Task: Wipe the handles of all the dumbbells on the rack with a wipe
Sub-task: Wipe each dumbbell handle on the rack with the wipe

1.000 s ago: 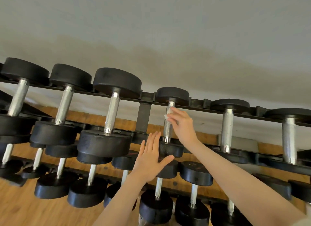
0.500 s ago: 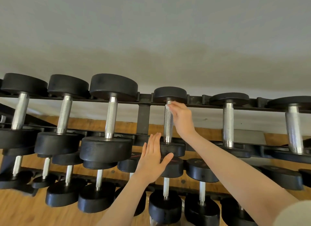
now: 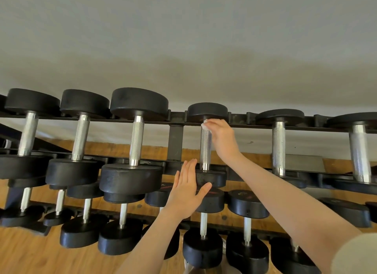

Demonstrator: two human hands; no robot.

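Plain grey wall [image 3: 183, 39] fills the top half of the view, with warm wooden flooring [image 3: 24, 253] seen down at 7 o'clock. A black metal tiered dumbbell rack [image 3: 176, 139] is stretched across the middle, loaded with black round-headed dumbbells on at least two rows.

Pretty much dead centre, a small black dumbbell with a knurled silver handle [image 3: 205, 149] is sat on the top row. A small white crumpled wipe [image 3: 204, 124] is pinched by the right hand [image 3: 222, 139] at the far end of that handle, right under the far head, around 12 o'clock from the handle's middle. The right fingers are curled round the wipe and pressed against the handle.

The left hand [image 3: 186, 194] is held flat, fingers straight and together, thumb spread, at 6 o'clock from the handle. It is laid against the near head of the same dumbbell, nothing gripped.

At 9 o'clock a bigger black dumbbell with a silver handle [image 3: 136, 141] is parked, and at 3 o'clock another silver-handled dumbbell [image 3: 279, 149]. Shorter dumbbells on the lower row [image 3: 204, 222] are seen at 6 o'clock.
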